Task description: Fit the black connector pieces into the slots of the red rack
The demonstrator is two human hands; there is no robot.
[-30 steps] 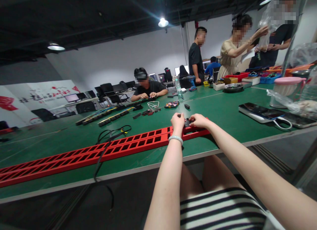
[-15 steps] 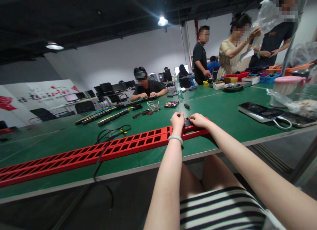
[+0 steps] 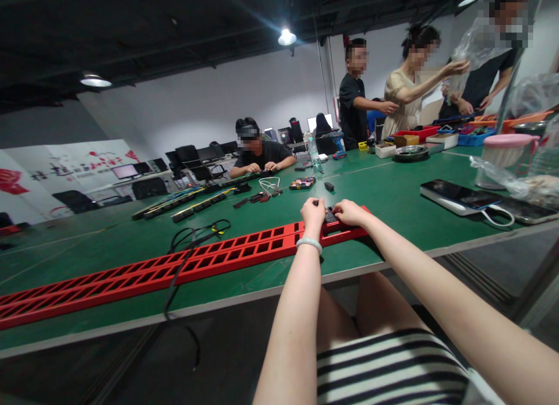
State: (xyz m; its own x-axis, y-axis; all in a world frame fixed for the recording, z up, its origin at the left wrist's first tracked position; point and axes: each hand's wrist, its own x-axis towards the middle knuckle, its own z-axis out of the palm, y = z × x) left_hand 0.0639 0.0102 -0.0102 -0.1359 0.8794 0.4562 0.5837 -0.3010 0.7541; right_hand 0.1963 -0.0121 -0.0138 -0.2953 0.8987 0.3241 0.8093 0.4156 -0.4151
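Observation:
A long red slotted frame (image 3: 244,249) lies along the near edge of the green table. At its right end sits a small dark part (image 3: 331,216), partly hidden between my hands. My left hand (image 3: 313,212), with a pale bangle at the wrist, is closed in a pinch at the part's left side; a bit of something black shows at its fingertips. My right hand (image 3: 349,211) touches the part from the right, its fingers bent together over the frame's end. What that hand grips is too small to make out.
A black strap (image 3: 177,271) crosses the frame and hangs off the table edge. Beyond are a small black block (image 3: 329,187), a patterned tray (image 3: 302,183) and wired strips (image 3: 201,207). Phones (image 3: 454,194) and a pink-lidded cup (image 3: 506,160) stand right. Several people are around the table.
My hands have barely moved. In the background, a standing person has stretched an arm out to the right, and another person's hands with a clear bag have shifted.

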